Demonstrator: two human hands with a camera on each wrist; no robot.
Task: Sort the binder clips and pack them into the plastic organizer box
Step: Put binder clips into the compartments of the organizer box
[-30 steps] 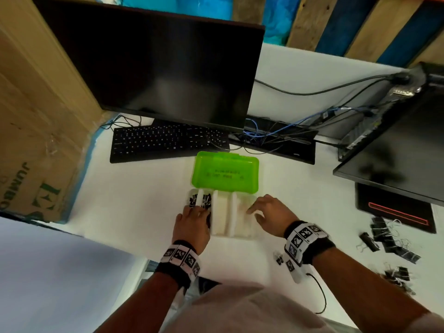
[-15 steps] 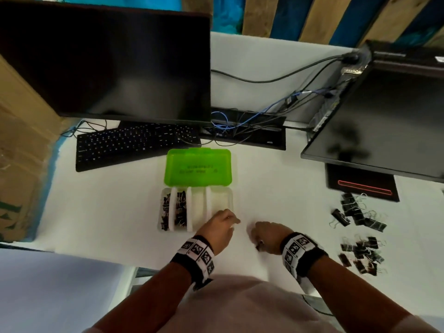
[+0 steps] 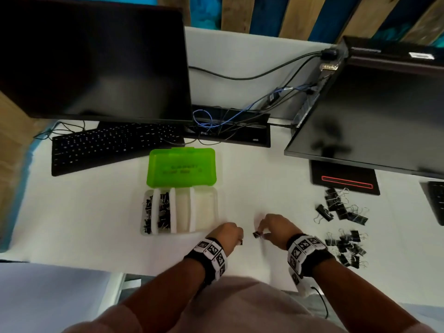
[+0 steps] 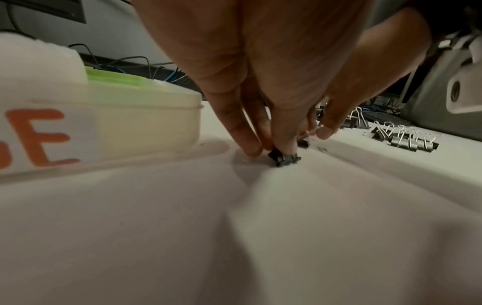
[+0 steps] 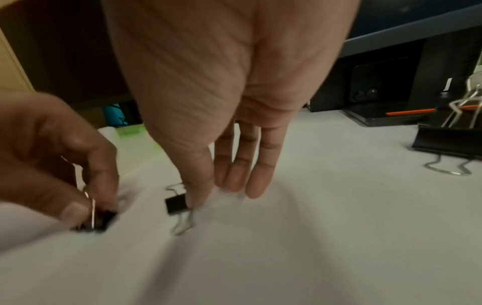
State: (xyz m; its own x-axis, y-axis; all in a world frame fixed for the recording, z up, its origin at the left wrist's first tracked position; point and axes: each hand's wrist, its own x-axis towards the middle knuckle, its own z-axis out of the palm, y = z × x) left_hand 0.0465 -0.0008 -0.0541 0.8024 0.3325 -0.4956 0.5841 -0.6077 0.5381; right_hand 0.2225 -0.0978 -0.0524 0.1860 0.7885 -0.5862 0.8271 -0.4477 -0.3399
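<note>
Now our left hand (image 3: pixel 228 234) pinches one small binder clip (image 4: pixel 284 159) on the surface (image 3: pixel 240 188), our right hand (image 3: pixel 276 228) pinches another clip (image 5: pixel 176 204), beside the organizer box (image 3: pixel 209 207).

Both hands are now off the organizer box (image 3: pixel 206 207) and down on the desk (image 3: pixel 96 224) just right of its near corner. The left hand (image 3: pixel 228 236) pinches a small binder clip (image 4: pixel 284 159); the right hand (image 3: pixel 276 228) touches another clip (image 3: pixel 257 234).
</note>
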